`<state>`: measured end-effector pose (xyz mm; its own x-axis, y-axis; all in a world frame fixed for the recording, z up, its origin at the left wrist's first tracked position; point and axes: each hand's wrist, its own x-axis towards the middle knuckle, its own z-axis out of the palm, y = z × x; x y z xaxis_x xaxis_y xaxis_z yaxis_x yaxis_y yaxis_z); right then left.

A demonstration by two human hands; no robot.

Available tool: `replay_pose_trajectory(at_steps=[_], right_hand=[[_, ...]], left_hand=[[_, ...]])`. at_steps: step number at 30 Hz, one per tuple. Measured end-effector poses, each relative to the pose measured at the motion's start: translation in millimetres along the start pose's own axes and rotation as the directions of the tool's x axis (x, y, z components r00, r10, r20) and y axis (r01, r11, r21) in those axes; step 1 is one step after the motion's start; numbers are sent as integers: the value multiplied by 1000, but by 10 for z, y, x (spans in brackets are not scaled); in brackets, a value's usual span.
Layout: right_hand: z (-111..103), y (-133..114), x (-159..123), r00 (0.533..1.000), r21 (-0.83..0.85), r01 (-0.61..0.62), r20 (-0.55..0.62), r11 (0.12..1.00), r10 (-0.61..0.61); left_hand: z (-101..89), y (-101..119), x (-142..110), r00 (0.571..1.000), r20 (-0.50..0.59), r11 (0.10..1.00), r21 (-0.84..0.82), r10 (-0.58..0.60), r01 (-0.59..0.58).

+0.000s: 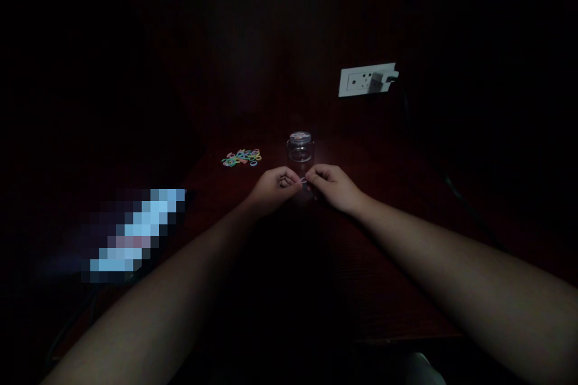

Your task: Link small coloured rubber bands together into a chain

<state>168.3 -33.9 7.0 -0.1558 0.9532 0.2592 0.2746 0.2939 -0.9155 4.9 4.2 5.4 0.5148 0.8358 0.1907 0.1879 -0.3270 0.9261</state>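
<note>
Between my two hands, at the middle of the dark table, a small pale pink hair tie (303,180) is pinched from both sides. My left hand (279,186) grips its left edge with thumb and forefinger. The fingers of my right hand (332,183) close on its right edge. Just beyond my hands stands a clear round jar (300,150), upright, with a printed lid on top. To the left of the jar lies a loose pile of several colourful hair ties (242,157), in yellow, green, pink and blue.
A lit screen (138,237), blurred into blocks, stands at the left of the table. On the back wall is a white socket panel (356,81) with a plug (383,77) in it. A cable (456,189) runs along the right. Most surroundings are too dark to make out.
</note>
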Motion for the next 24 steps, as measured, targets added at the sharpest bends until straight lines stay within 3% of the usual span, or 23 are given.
replay_pose_trajectory(at_steps=[7, 16, 24], right_hand=[[7, -3, -6, 1000, 17, 8, 19, 1000, -9], [-3, 58, 24, 997, -89, 74, -27, 993, -77], [-5, 69, 27, 994, -81, 85, -56, 993, -90]], left_hand=[[1, -20, 7, 1000, -14, 1000, -14, 17, -17], [-11, -28, 7, 1000, 24, 999, -45, -8, 9], [-13, -26, 8, 1000, 18, 999, -41, -1, 2]])
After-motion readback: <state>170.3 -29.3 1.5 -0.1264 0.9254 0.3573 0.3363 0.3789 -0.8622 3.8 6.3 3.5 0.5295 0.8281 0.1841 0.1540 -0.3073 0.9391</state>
